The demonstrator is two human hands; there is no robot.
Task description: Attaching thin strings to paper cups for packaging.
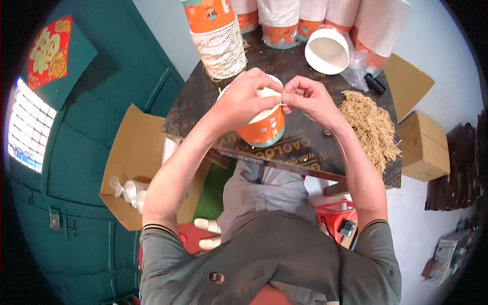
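Observation:
A paper bucket (263, 131), orange with a green base and a white rim, stands upright near the table's front edge. My left hand (248, 94) reaches over its mouth, thumb and fingers bent together at the right side of the rim; whatever they grip is hidden. Meeting it there, my right hand (309, 99) pinches thumb against forefinger on a thin pale piece of string (283, 104). Beside my right forearm lies a heap of tan strings (370, 129). Behind my left hand stands a tall stack of similar buckets (219, 53) with strings hanging along its rims.
More stacked buckets (279, 25) line the back of the dark table (305, 147). A white bucket (328, 51) lies on its side by a plastic bag (356, 73) and a black cylinder (375, 84). Cardboard boxes (127, 152) flank the table; a red stool-like object (333, 216) sits below.

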